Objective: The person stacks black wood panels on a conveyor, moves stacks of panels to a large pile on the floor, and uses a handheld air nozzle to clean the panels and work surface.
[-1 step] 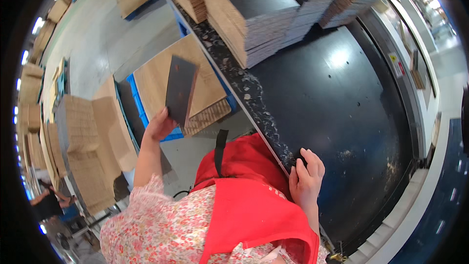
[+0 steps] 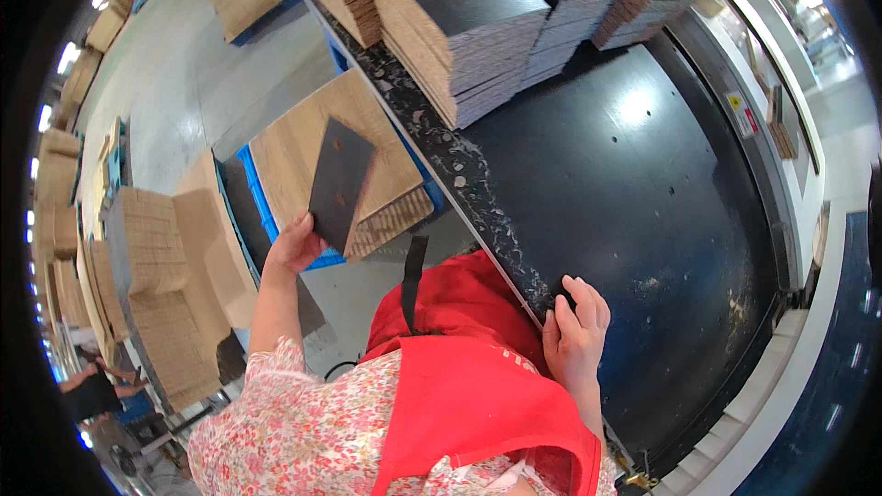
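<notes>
My left hand (image 2: 296, 243) is closed on the lower corner of a thin, dark grey rectangular board (image 2: 341, 182), which has small brownish marks on its face. The board is held up at a tilt, over a pile of wood-grain panels (image 2: 317, 129). At the front edge of the black machine table (image 2: 606, 193) rests my right hand (image 2: 577, 321), its fingers slightly bent and apart. No object shows in it.
Tall stacks of cut boards (image 2: 491, 60) stand on the far part of the table. Blue pallet edges (image 2: 257, 193) show beneath the panel pile. To the left is an opened cardboard carton (image 2: 175, 285). A person (image 2: 96, 390) is at the far left.
The dark board has turned in my left hand, so more of its broad face shows and its top leans further right. My right hand stays in place on the table edge.
</notes>
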Demonstrator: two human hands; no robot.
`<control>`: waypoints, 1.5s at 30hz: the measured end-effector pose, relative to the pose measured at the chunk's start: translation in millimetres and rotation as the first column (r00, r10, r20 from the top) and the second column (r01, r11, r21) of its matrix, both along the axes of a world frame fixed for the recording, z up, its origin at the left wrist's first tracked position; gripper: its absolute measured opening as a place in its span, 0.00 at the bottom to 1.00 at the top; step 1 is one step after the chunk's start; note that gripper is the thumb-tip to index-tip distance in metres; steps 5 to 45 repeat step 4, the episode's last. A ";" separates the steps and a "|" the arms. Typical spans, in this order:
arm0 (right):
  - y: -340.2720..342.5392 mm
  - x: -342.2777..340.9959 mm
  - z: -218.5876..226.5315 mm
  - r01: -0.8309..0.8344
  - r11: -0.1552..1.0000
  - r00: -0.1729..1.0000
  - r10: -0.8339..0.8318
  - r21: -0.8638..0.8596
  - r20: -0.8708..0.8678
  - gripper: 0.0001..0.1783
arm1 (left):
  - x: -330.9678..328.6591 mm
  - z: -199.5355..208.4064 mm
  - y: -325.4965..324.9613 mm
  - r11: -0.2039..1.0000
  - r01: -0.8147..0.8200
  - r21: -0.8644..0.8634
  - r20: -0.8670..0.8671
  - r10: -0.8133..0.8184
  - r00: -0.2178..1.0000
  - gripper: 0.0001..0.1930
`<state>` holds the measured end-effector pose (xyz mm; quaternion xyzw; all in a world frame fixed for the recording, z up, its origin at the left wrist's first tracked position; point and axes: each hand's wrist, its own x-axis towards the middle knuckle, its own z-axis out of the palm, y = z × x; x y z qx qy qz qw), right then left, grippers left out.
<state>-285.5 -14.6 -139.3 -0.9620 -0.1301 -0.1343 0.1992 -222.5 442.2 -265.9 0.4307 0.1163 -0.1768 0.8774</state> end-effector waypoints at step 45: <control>-0.8 -1.7 -2.7 -0.011 1.000 1.000 0.011 0.003 0.025 0.09 | 2.0 9.6 7.3 0.974 0.194 0.120 0.012 -0.196 0.980 0.23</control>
